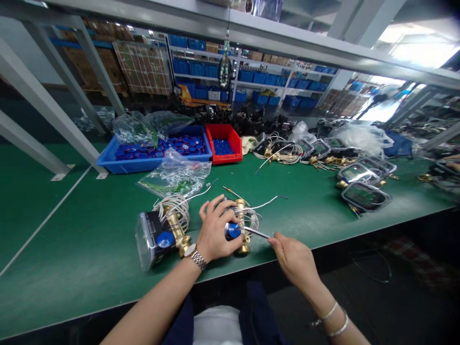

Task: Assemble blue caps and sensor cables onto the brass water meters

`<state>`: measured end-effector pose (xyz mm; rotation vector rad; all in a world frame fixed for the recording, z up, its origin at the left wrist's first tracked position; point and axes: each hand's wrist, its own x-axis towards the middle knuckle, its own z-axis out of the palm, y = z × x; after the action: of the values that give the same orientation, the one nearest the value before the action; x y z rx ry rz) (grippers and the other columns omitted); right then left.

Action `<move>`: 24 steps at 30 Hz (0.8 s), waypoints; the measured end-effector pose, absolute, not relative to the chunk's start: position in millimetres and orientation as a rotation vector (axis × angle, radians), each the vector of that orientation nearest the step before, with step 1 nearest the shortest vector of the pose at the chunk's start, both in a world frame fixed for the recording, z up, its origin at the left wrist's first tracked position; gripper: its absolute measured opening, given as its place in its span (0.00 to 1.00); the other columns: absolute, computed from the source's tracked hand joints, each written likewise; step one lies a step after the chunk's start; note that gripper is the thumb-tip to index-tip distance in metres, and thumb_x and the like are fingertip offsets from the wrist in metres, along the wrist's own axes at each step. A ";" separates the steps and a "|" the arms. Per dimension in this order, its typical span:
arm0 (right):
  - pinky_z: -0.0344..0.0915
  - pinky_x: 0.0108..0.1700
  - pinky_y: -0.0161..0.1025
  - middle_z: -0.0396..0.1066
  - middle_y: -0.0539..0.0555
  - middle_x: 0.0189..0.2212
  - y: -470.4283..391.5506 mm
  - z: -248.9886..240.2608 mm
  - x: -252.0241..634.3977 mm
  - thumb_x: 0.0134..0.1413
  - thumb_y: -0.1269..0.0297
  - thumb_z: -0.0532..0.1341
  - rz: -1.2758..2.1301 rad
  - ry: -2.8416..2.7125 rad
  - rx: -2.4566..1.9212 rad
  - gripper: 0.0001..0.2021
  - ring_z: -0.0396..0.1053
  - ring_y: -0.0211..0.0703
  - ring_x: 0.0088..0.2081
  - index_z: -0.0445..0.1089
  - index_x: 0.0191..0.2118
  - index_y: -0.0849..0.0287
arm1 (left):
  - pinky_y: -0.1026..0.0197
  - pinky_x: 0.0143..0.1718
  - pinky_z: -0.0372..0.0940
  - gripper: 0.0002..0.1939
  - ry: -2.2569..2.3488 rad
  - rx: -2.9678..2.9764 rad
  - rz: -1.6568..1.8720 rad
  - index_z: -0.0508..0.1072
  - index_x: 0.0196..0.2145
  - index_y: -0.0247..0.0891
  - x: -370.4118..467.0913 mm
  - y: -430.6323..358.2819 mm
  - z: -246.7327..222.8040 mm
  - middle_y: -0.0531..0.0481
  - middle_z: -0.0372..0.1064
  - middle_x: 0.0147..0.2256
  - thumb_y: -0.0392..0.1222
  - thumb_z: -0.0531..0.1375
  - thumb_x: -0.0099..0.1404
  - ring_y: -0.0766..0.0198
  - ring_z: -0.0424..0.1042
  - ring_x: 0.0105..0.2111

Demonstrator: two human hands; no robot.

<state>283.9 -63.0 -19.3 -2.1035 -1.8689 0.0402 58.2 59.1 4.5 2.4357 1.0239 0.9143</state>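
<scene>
i have the left hand (217, 227) grasping a unit with a brass pipe and off-white cable (244, 247), fingers laid across its top; the hand hides much of it. location: on the green tabletop (89, 268), near the front edge. the right hand (293, 258) grips a slim silvery metal rod (256, 232) between thumb and fingers; its far end is at the unit's round blue cap (235, 231), contact i cannot tell. left of the left hand i note a second, black unit with a clear plastic cover (158, 239). farther back: crumpled clear bag (176, 175), long blue tray (124, 166), red bin (230, 159).
</scene>
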 end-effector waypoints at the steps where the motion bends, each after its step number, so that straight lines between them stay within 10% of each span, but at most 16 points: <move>1: 0.45 0.30 0.38 0.66 0.50 0.21 -60.3 -15.1 282.3 0.72 0.50 0.47 0.172 -1.847 -2.037 0.22 0.59 0.39 0.24 0.65 0.30 0.57 | 0.37 0.66 0.39 0.14 1.027 2.432 0.912 0.72 0.36 0.46 58.1 58.2 4.8 0.51 0.68 0.57 0.48 0.67 0.52 0.44 0.52 0.66; 7: 0.46 0.27 0.35 0.56 0.45 0.17 -17.7 -3.9 285.0 0.55 0.44 0.65 0.707 -1.576 -1.620 0.23 0.51 0.34 0.22 0.66 0.22 0.58 | 0.36 0.67 0.43 0.15 1.041 2.458 0.848 0.72 0.40 0.47 52.6 51.1 10.8 0.51 0.62 0.63 0.50 0.67 0.56 0.45 0.49 0.68; 13: 0.45 0.19 0.34 0.42 0.41 0.15 -4.1 -15.7 307.7 0.66 0.36 0.42 0.679 -1.237 -1.595 0.29 0.42 0.34 0.16 0.55 0.23 0.53 | 0.33 0.66 0.49 0.15 1.090 2.520 0.727 0.72 0.44 0.48 47.7 46.2 19.7 0.51 0.56 0.67 0.52 0.65 0.61 0.43 0.46 0.70; 19: 0.41 0.24 0.35 0.59 0.47 0.17 -18.4 -24.3 357.5 0.58 0.45 0.62 0.287 -1.156 -2.076 0.22 0.53 0.36 0.19 0.63 0.22 0.56 | 0.37 0.64 0.61 0.39 0.884 2.699 0.536 0.54 0.68 0.49 19.8 44.5 54.9 0.45 0.53 0.69 0.58 0.62 0.64 0.45 0.51 0.69; 24: 0.43 0.26 0.35 0.71 0.51 0.24 -30.4 -56.0 367.3 0.65 0.51 0.56 -0.060 -1.339 -2.546 0.16 0.66 0.42 0.22 0.68 0.30 0.54 | 0.46 0.64 0.63 0.26 0.772 2.891 0.548 0.62 0.64 0.52 2.8 100.8 90.4 0.51 0.68 0.60 0.48 0.58 0.70 0.54 0.65 0.61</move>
<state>367.3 -30.4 -56.0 -2.5459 -1.3391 -0.0601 2.8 100.8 90.4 2.8912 0.7716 0.5479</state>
